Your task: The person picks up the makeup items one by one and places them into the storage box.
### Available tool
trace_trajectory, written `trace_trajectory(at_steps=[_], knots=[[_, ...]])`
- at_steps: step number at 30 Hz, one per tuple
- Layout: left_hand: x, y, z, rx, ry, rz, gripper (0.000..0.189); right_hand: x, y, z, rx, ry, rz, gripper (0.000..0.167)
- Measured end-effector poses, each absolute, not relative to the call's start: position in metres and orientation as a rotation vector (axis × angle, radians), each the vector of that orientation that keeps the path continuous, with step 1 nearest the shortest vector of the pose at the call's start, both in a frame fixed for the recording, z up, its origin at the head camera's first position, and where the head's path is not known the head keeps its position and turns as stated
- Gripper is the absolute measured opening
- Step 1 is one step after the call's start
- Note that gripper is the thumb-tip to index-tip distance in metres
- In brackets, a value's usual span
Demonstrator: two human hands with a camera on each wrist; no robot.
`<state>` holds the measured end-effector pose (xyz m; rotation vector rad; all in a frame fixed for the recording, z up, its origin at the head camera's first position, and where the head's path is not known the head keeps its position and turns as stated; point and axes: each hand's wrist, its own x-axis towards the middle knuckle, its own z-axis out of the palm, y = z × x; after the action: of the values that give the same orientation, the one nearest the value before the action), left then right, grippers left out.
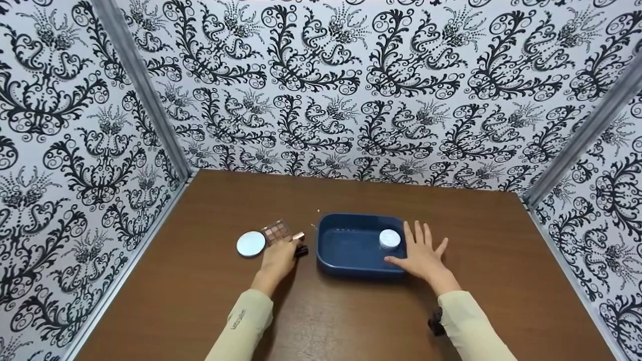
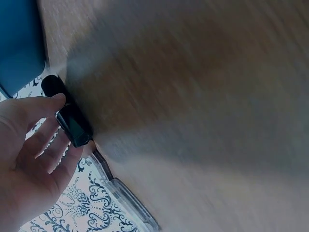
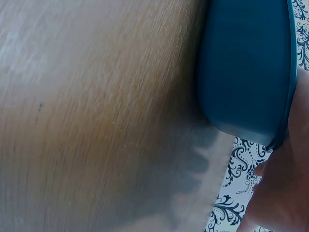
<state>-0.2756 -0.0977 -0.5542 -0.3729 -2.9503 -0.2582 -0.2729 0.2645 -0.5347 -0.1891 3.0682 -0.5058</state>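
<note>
Black cosmetic pieces (image 2: 75, 126), left of a blue tray (image 1: 358, 273), are pinched by the left hand (image 1: 278, 258), thumb against fingers, a grip that seems to suit their slim shape. Whether they touch the tabletop (image 1: 321, 321), I cannot tell. The right hand (image 1: 422, 254) spreads its fingers wide at the tray's right rim, probably steadying it. Inside sits a white jar (image 1: 389, 239); a palette (image 1: 275, 232) lies beyond the left hand.
</note>
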Motion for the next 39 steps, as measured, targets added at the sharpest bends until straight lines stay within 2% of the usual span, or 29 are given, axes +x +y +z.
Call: trace_trajectory(at_steps=[13,39], knots=[[-0.277,-0.097,-0.552,-0.357,-2.96,-0.329,0.032,-0.271,0.264,-0.533,-0.194,3.09,-0.476,0.115],[-0.286,-0.074,-0.504,-0.391,-2.834,-0.503,0.034,-0.271,0.263,-0.532,-0.219,3.078,-0.533,0.114]])
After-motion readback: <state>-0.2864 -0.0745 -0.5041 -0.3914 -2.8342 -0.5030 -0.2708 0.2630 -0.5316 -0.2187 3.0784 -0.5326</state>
